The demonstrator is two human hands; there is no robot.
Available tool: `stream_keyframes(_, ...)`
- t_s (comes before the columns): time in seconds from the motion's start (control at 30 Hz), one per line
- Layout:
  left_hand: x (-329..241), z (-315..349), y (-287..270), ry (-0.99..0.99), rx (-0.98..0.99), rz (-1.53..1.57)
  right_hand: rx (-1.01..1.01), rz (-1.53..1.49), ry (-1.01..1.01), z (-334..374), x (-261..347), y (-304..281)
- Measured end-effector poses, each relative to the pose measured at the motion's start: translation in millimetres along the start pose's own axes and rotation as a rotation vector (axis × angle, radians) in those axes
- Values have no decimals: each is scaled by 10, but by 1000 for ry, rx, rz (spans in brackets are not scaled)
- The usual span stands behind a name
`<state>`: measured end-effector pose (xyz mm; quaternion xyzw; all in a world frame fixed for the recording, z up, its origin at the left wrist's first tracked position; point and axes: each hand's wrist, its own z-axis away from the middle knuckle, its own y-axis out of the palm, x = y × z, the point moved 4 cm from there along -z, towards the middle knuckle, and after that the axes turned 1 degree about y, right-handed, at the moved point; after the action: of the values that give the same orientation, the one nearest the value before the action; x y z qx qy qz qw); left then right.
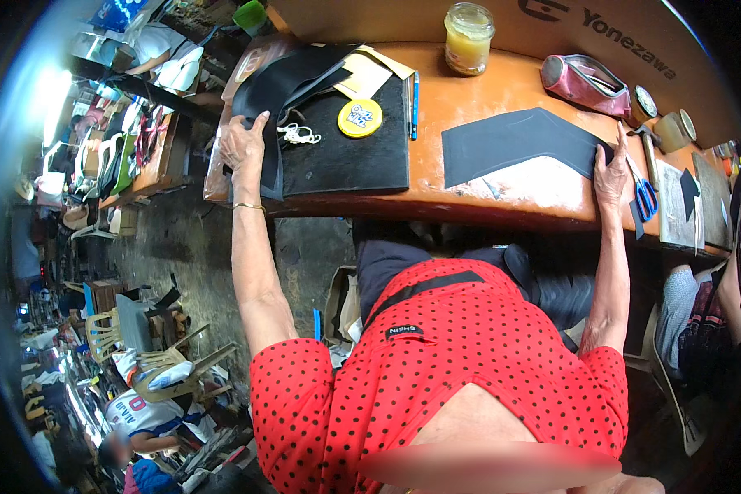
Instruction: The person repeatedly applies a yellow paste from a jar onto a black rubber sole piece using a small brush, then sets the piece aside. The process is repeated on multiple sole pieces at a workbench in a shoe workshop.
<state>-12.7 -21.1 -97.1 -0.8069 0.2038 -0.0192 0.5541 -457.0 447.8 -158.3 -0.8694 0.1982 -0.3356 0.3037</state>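
My left hand (245,146) grips the edge of a stack of black flexible sheets (284,78) at the left end of the orange bench, its thumb lying on top. A black board (346,169) sits beside and partly under the sheets. My right hand (609,177) pinches the right end of a dark grey angled panel (523,144) that lies on the bench. Pale lines run along this panel's edges. Blue-handled scissors (646,200) rest close to my right hand, with a hammer (650,152) just beyond them.
On the black board are a round yellow lid (360,118) and white cord (299,133). Blue pens (415,105) lie alongside. A glass jar (469,39) and a pink pouch (584,82) stand at the back, before a cardboard wall (634,41). Another person (152,412) is at lower left.
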Motion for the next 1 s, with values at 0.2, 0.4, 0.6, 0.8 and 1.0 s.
stream_keyframes(0.2, 204, -225, 242, -178, 110, 268, -114, -121, 44, -93, 110, -232)
stream_keyframes(0.4, 140, -204, 147, -110, 7, 38, -366, -120, -100, -454, 359, -1025)
stream_keyframes(0.6, -117, -30, -70, -136, -65, -139, -65, -58, 44, -576, 313, -1078)
stream_keyframes(0.8, -1517, 632, -283, 670, -132, 529, -70, -111, -55, -598, 423, -958)
stream_keyframes(1.0, -3231, 1628, 428, 897, 564, 823, -56, -119, -193, -573, 885, -1079)
